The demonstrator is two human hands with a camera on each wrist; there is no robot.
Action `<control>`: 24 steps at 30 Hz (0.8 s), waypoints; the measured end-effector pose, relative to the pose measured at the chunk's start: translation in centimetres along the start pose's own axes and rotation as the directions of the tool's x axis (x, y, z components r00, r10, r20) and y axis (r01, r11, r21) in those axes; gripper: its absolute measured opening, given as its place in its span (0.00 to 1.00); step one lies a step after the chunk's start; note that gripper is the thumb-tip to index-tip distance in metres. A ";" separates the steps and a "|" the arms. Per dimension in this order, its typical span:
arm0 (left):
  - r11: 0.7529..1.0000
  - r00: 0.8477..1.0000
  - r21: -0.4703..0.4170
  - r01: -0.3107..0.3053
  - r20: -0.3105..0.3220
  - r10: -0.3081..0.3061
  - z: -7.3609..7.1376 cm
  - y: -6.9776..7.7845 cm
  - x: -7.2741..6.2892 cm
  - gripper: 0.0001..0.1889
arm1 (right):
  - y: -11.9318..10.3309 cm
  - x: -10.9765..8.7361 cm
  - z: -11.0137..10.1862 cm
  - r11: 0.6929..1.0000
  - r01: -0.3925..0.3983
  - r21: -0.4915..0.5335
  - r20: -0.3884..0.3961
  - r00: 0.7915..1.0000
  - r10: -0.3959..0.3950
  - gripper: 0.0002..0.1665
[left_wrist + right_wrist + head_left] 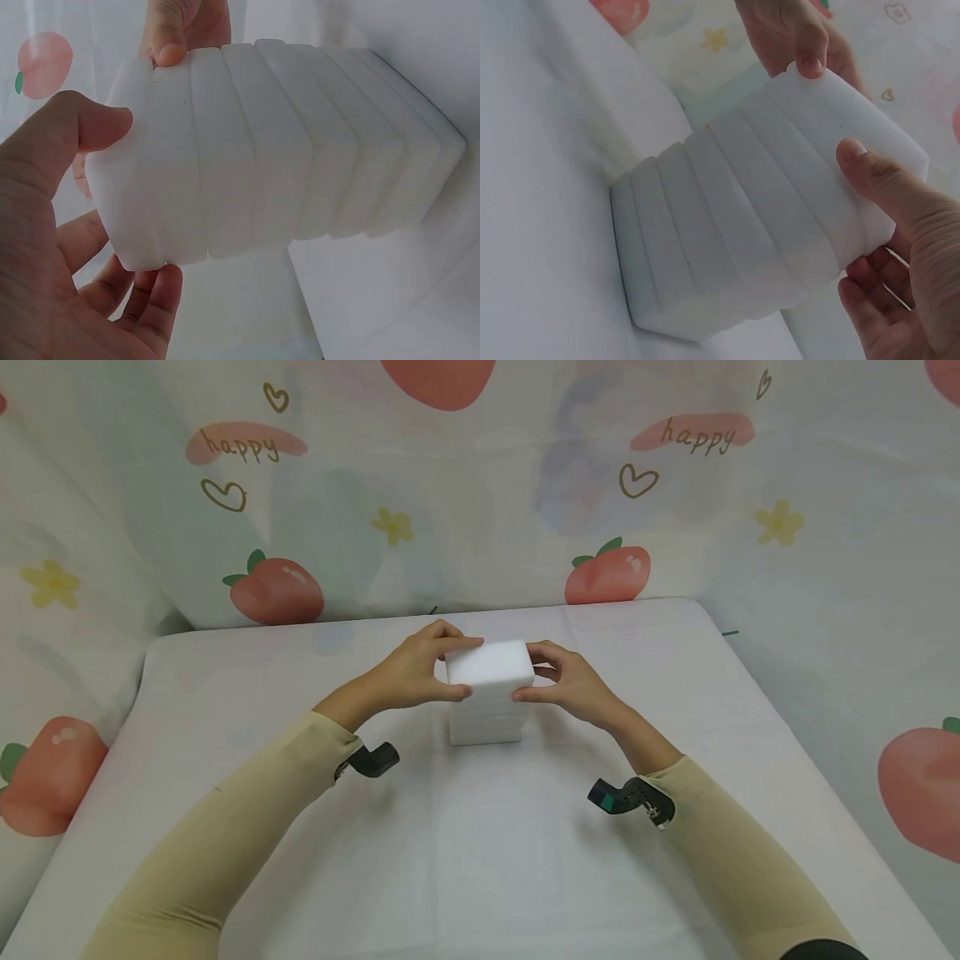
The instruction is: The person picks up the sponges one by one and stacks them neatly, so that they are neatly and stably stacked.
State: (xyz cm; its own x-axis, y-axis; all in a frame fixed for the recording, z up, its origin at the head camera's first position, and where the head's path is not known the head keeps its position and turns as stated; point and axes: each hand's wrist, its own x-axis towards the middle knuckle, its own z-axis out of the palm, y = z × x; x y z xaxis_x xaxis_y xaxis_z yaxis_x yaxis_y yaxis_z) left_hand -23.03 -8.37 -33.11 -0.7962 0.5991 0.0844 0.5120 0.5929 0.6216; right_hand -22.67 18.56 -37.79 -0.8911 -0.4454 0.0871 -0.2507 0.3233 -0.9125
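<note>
A stack of white sponge-like blocks rises upright from the table, its layers slightly out of line. My left hand grips the upper end from the left, thumb on the near face and fingers round the far side. From the right, my right hand holds the same upper end, its thumb pressed on the near face a little below the top. Several seams between the blocks show in the left wrist view. Parts of the fingers behind the stack are hidden in the head view.
A white cloth covers the table, whose far edge meets a printed curtain with peaches, hearts and flowers. The curtain also hangs along both sides. A small dark camera sits on each wrist, the left camera and the right camera.
</note>
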 end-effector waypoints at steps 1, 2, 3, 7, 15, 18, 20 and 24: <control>1.000 1.000 0.000 -0.001 0.001 0.001 0.0 0.0 0.0 0.36 | 0.0 0.0 0.0 1.000 0.000 0.001 0.000 1.000 0.000 0.39; 1.000 1.000 -0.001 0.001 0.005 -0.001 0.0 0.0 0.0 0.36 | 0.0 0.0 0.0 1.000 0.000 0.001 0.000 1.000 0.000 0.39; 1.000 1.000 -0.005 0.003 0.009 -0.003 0.0 0.1 0.0 0.36 | 0.0 -0.1 0.0 1.000 -0.001 0.001 -0.001 1.000 0.001 0.39; 1.000 1.000 -0.004 0.021 0.021 -0.021 -0.2 0.4 -0.1 0.36 | 0.0 -0.1 0.0 1.000 0.003 -0.001 0.000 1.000 -0.003 0.40; 1.000 0.999 0.015 0.028 0.040 -0.028 -0.4 0.4 0.0 0.35 | 0.0 -0.2 -0.1 1.000 0.006 -0.019 0.003 1.000 -0.006 0.45; 0.999 0.998 0.028 0.030 0.050 -0.031 -0.5 0.4 0.1 0.34 | -0.2 -0.2 -0.3 0.999 0.011 -0.031 0.012 1.000 -0.010 0.45; 0.999 0.998 0.039 0.030 0.057 -0.033 -0.6 0.4 0.1 0.34 | -0.4 -0.3 -0.4 0.999 0.012 -0.032 0.020 1.000 -0.012 0.45; 0.998 0.997 0.059 0.034 0.072 -0.038 -0.7 0.5 0.2 0.34 | -1.0 -0.3 -0.7 0.999 0.037 -0.039 0.018 0.999 -0.037 0.44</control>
State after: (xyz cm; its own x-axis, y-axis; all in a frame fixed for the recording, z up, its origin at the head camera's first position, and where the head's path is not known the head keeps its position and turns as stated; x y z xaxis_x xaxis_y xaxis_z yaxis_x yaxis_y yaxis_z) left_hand -23.16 -8.27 -32.25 -0.7901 0.6129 0.0046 0.5026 0.6436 0.5772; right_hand -22.37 18.95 -36.63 -0.8743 -0.4720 0.1132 -0.2983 0.3386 -0.8924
